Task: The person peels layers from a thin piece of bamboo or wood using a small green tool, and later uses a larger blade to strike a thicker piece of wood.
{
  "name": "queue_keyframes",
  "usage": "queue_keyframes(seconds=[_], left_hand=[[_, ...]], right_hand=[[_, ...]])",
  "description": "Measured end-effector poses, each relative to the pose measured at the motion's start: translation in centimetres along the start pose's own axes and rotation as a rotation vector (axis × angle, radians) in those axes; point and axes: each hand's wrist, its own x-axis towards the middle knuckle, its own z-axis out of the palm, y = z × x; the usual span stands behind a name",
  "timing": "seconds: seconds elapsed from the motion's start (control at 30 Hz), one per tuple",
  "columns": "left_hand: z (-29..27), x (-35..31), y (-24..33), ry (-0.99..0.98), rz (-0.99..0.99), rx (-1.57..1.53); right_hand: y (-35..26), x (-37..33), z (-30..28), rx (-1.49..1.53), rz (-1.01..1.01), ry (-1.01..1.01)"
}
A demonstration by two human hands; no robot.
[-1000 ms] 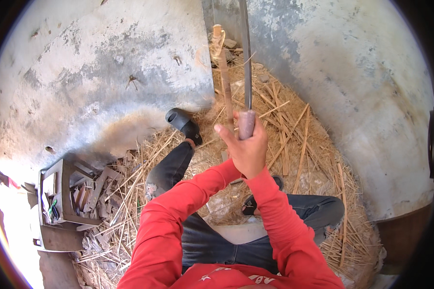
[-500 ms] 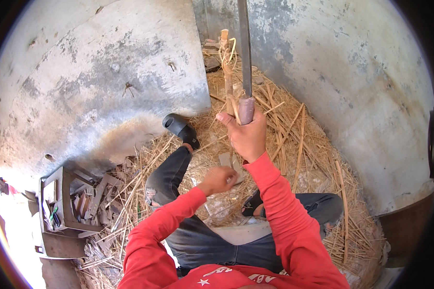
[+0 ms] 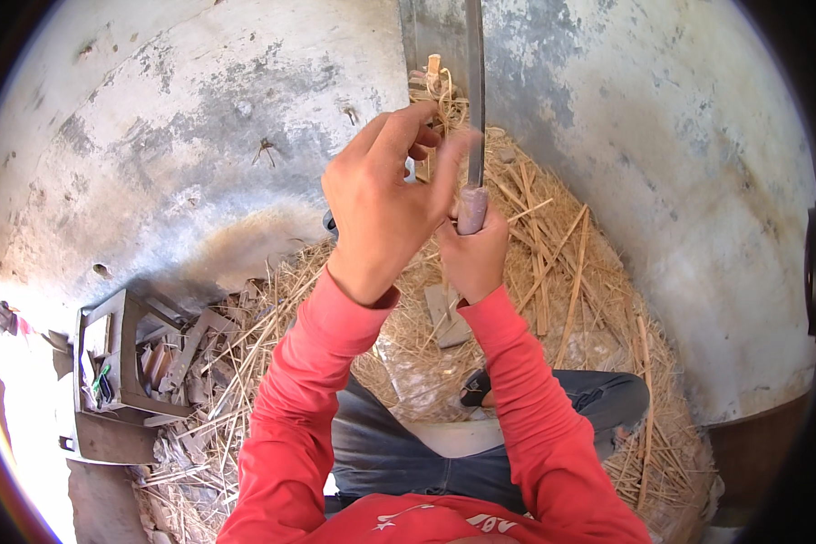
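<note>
My right hand is closed round the mauve handle of a long-bladed knife, whose dark narrow blade points up and away from me. Just left of the blade stands a peeled wooden stick with pale fibre strips curling near its top. The stick's lower part is hidden behind my left hand. That hand is raised beside the stick, fingers curved and apart, its thumb blurred in front of the blade. Whether its fingertips touch the stick or its strips I cannot tell.
Straw and split strips cover the ground round my bent legs. A flat grey piece lies between them. At left, an overturned wooden frame holds scraps. Worn, curved walls rise on both sides.
My left hand has risen from low near my lap to the upper part of the stick, its fingers opening out. The knife stays upright in my right hand.
</note>
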Motion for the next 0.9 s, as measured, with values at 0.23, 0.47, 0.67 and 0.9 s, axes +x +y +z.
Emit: queue_keyframes(seconds=[0.23, 0.47, 0.67, 0.9], left_hand=[[-2.5, 4.3, -4.5, 0.271, -0.012, 0.151], [-6.9, 1.8, -16.2, -0.115, -0.302, 0.773], [-3.6, -6.4, -10.1, -0.862, -0.462, -0.149], [3.9, -15.4, -7.2, -0.740, -0.531, -0.727]], right_hand=[[-0.2, 0.0, -0.9, -0.012, 0.040, 0.006], [-0.4, 0.4, -2.0, 0.056, 0.057, 0.003], [0.9, 1.2, -2.8, 0.152, 0.179, -0.140], [0.3, 2.1, -3.1, 0.331, 0.246, -0.157]])
